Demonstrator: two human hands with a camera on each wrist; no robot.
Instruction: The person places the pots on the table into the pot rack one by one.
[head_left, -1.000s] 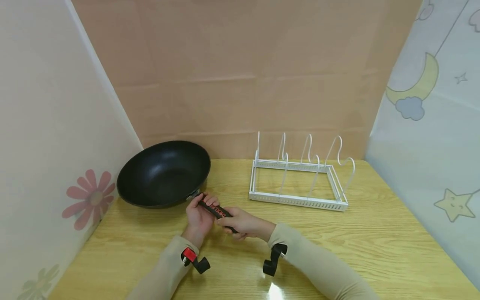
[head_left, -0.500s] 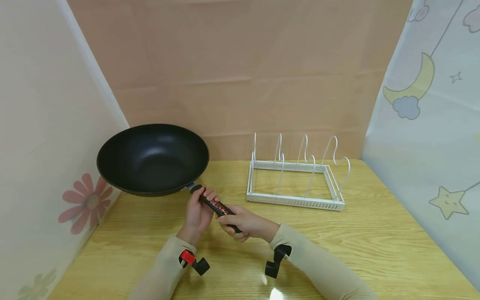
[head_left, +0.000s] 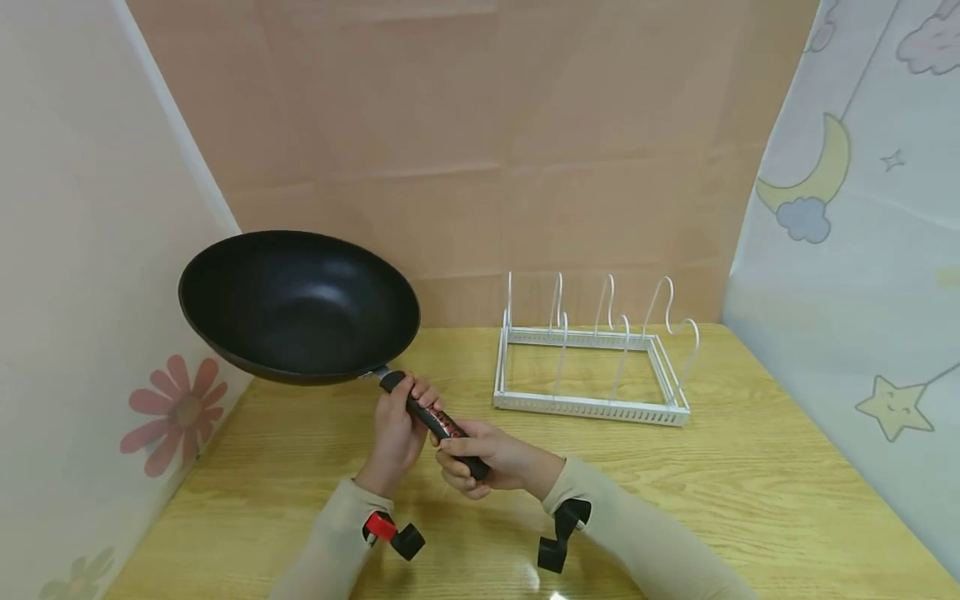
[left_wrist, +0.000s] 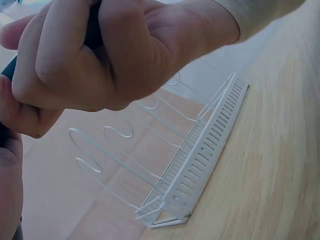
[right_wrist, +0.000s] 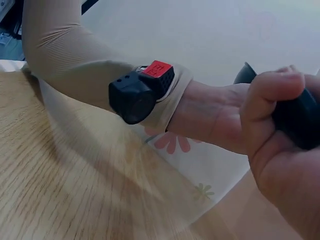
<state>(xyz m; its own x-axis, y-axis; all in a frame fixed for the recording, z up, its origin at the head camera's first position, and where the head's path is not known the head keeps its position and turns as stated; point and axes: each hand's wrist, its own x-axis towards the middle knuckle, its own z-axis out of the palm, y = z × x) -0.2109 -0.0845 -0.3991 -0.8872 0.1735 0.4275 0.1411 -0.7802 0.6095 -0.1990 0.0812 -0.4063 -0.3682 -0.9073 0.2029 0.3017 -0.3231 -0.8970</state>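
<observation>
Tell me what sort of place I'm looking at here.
Probably a staged tabletop booth rather than a working kitchen: a wood-grain table, a creased tan backdrop closing off its far side, and a cartoon-printed panel along its right.

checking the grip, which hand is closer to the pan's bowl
The left hand: it grips the handle near the pan's bowl, while the right hand holds the handle's far end.

Wooden table point(head_left: 757, 483); white rack point(head_left: 592, 407) atop
</observation>
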